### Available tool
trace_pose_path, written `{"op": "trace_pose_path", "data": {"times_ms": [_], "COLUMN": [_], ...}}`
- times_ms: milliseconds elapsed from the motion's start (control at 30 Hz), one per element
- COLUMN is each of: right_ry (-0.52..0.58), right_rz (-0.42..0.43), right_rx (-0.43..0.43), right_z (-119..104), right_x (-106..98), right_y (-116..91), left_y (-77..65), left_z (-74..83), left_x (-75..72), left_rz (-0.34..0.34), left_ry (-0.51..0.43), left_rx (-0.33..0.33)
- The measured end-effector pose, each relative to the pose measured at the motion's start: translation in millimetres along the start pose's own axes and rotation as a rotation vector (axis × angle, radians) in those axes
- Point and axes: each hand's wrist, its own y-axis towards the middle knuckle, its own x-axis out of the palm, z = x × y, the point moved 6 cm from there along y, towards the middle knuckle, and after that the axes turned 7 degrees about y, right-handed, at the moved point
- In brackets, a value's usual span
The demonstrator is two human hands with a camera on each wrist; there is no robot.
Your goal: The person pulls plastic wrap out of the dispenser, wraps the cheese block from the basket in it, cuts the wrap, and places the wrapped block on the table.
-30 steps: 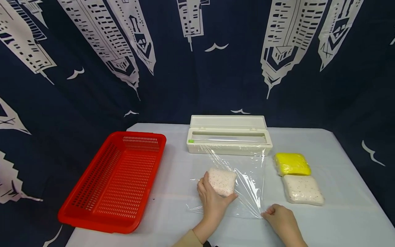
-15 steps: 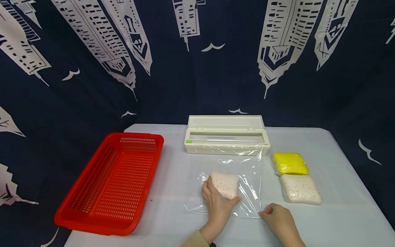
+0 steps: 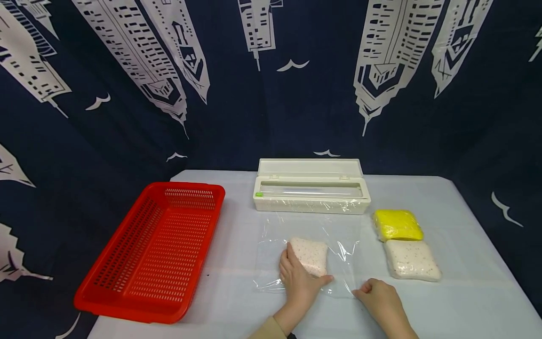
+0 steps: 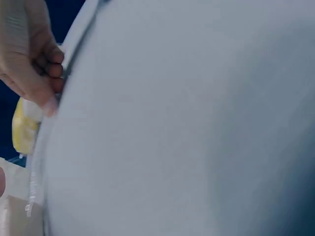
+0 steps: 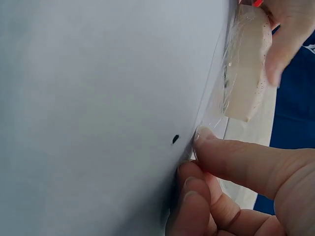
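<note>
A pale, speckled, cushion-shaped block (image 3: 312,255) lies on a sheet of clear cling film (image 3: 345,263) in front of the dispenser. My left hand (image 3: 299,281) grips it at its near left corner, fingers on the left side and thumb along the near edge. To the right, my right hand (image 3: 383,301) pinches the film's near right corner between thumb and fingers. In the right wrist view that pinch shows close up, with the film stretching toward the block (image 5: 246,64). The left wrist view catches the block (image 4: 22,219) only at its edge.
Behind the sheet stands a white film dispenser (image 3: 311,205), lid raised. At right lie a yellow wrapped block (image 3: 399,225) and a wrapped speckled block (image 3: 412,260), touching. A red perforated basket (image 3: 152,254) sits at left, partly over the table edge.
The film has come down from the dispenser front and lies flatter, with fewer taut creases. The block and my left hand have shifted slightly right and nearer; my right hand still pinches the corner.
</note>
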Motion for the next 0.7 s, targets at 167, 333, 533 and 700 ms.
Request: {"op": "trace_pose_path", "data": {"times_ms": [167,333,533,700], "right_ry": [-0.013,-0.011,0.022,0.079], "right_rz": [-0.003,-0.014,-0.035,-0.065], "right_rx": [-0.006,-0.025,-0.022,0.011], "right_z": [0,1,4,7], "right_x": [-2,-6,-12,-12], "right_y": [0,-1,-1,1], "left_y": [10.3,30.1,39.7,33.9], "left_z": [-13.0,-40.5,-75.4,-88.8], "left_x": [-23.2,-65.8,-100.8,-100.4], "left_rz": [-0.075,-0.07,-0.196,-0.316], "left_ry": [-0.079,-0.021,0.146,0.163], "left_rx": [-0.002,0.036,-0.025,-0.04]}}
